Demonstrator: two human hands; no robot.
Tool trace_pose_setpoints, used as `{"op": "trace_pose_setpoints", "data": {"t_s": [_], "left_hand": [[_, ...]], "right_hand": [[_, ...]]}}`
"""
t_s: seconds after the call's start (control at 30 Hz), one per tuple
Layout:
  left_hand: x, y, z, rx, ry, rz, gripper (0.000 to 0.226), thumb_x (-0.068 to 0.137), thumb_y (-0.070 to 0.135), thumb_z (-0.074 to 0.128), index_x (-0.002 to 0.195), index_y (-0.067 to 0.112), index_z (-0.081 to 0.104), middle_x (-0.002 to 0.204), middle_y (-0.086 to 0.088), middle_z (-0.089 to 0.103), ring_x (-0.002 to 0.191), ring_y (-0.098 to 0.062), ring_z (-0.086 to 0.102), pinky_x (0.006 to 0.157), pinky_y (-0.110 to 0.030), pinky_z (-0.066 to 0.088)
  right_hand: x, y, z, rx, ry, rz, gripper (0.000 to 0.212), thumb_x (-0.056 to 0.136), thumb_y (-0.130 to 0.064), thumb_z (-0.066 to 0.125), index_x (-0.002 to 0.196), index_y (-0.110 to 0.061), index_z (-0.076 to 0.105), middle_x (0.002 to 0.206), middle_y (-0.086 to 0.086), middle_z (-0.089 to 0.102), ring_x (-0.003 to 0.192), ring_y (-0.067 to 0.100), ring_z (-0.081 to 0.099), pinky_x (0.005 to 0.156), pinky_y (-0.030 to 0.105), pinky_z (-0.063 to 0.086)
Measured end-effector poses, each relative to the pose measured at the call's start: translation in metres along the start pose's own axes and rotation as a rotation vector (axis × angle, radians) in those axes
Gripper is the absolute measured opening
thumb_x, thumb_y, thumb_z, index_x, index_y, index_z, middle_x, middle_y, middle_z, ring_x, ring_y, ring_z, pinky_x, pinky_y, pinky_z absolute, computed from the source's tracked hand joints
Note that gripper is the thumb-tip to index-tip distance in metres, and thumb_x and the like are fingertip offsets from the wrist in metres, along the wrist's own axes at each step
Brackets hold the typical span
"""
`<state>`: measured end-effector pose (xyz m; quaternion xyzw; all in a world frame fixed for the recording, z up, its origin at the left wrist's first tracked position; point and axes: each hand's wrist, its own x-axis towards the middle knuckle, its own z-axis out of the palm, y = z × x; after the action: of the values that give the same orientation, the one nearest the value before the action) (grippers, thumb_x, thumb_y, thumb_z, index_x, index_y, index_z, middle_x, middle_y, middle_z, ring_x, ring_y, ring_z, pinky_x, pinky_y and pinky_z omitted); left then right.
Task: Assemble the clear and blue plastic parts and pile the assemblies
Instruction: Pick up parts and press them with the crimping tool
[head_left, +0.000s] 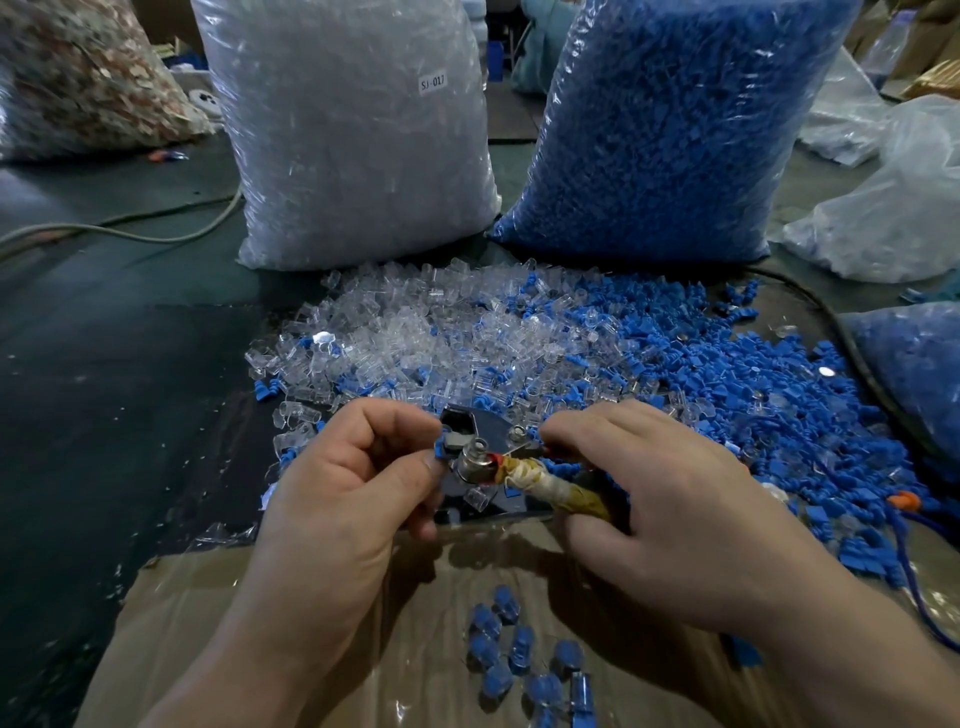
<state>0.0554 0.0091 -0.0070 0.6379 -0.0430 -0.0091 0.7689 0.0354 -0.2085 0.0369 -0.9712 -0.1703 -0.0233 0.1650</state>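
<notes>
Blue plastic is showing between the thumb and forefinger of your left hand (343, 483), which is pinching a blue part (440, 453) against the left end of the small metal press tool (470, 460), low over the desk and just beyond the cardboard sheet (249, 623). Your right hand (675, 499) is curling its fingers (558, 432) round the tool's taped handle (550, 488).

You appear to be seating the part, so be holding it square to the tool's nose and squeezing the handle smoothly rather than jerking; a crooked part will likely jam or go in only halfway.

The tool's long axis is running from your left hand down-right toward your right. The part seems to be facing rightward along that line, but your fingers are hiding most of it, so its own long axis cannot be told.

Finished assemblies (519, 654) are lying on the cardboard near you, pointing in mixed directions. Loose clear parts (415, 332) and loose blue parts (753, 384) are lying beyond the tool.
</notes>
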Motion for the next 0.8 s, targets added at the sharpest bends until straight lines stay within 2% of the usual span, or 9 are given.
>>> {"op": "trace_pose_setpoints", "data": {"t_s": [0.07,0.17,0.33,0.43,0.57,0.67,0.73,0.8], "left_hand": [[0.000,-0.001,0.000,-0.003,-0.001,-0.006,0.022,0.077,0.008,0.065,0.090,0.023,0.074,0.076,-0.007,0.069,0.061,-0.013,0.060,0.048,-0.023,0.050],[0.000,0.000,-0.001,0.027,-0.025,0.008,0.021,0.078,0.011,0.065,0.089,0.025,0.074,0.076,-0.006,0.069,0.062,-0.013,0.062,0.049,-0.022,0.051],[-0.001,0.003,0.001,-0.014,-0.015,0.009,0.019,0.072,0.014,0.070,0.088,0.025,0.075,0.075,-0.005,0.069,0.060,-0.012,0.062,0.048,-0.021,0.051],[-0.002,0.004,0.001,-0.029,-0.007,0.023,0.020,0.077,0.010,0.066,0.087,0.025,0.075,0.075,-0.003,0.069,0.060,-0.010,0.061,0.048,-0.020,0.050],[-0.001,0.005,0.001,0.020,0.043,0.027,0.018,0.078,0.014,0.068,0.089,0.026,0.074,0.074,-0.004,0.070,0.057,-0.012,0.061,0.049,-0.020,0.051],[0.002,0.004,-0.002,0.062,0.126,-0.001,0.019,0.083,0.009,0.068,0.088,0.026,0.074,0.064,-0.003,0.064,0.052,-0.013,0.057,0.047,-0.021,0.049],[0.001,0.005,-0.001,0.114,0.098,-0.076,0.028,0.089,0.000,0.065,0.085,0.027,0.073,0.060,-0.004,0.062,0.049,-0.014,0.055,0.043,-0.021,0.046],[-0.003,0.006,0.002,0.255,0.032,-0.117,0.032,0.091,0.002,0.065,0.084,0.032,0.071,0.058,-0.003,0.064,0.047,-0.012,0.056,0.043,-0.018,0.046]], "right_hand": [[0.001,-0.002,0.002,0.000,0.005,-0.007,0.057,0.074,-0.060,0.036,0.129,-0.044,0.043,0.108,-0.024,0.053,0.103,0.002,0.046,0.088,0.020,0.040],[0.003,-0.001,0.004,-0.005,0.011,-0.004,0.057,0.073,-0.063,0.035,0.126,-0.044,0.045,0.099,-0.024,0.052,0.094,0.001,0.045,0.081,0.020,0.038],[0.004,-0.004,0.002,-0.005,0.024,0.018,0.052,0.074,-0.056,0.047,0.123,-0.042,0.052,0.091,-0.020,0.055,0.088,0.003,0.047,0.077,0.024,0.042],[0.005,-0.007,0.002,0.005,0.023,0.016,0.050,0.075,-0.055,0.048,0.122,-0.042,0.054,0.088,-0.020,0.055,0.086,0.002,0.048,0.075,0.021,0.040],[0.002,-0.001,0.004,0.016,0.019,0.071,0.054,0.070,-0.065,0.037,0.120,-0.046,0.049,0.095,-0.028,0.054,0.092,-0.003,0.046,0.079,0.013,0.035],[0.005,0.013,0.006,-0.114,0.106,0.168,0.057,0.072,-0.069,0.042,0.123,-0.044,0.048,0.099,-0.026,0.050,0.093,0.003,0.040,0.086,0.025,0.035],[0.011,0.019,0.008,-0.197,0.147,0.268,0.059,0.078,-0.065,0.053,0.130,-0.038,0.049,0.106,-0.018,0.053,0.097,0.008,0.038,0.089,0.034,0.034],[0.017,0.023,0.011,-0.238,0.130,0.323,0.059,0.080,-0.065,0.057,0.131,-0.036,0.049,0.114,-0.011,0.056,0.106,0.015,0.042,0.092,0.037,0.033]]}}
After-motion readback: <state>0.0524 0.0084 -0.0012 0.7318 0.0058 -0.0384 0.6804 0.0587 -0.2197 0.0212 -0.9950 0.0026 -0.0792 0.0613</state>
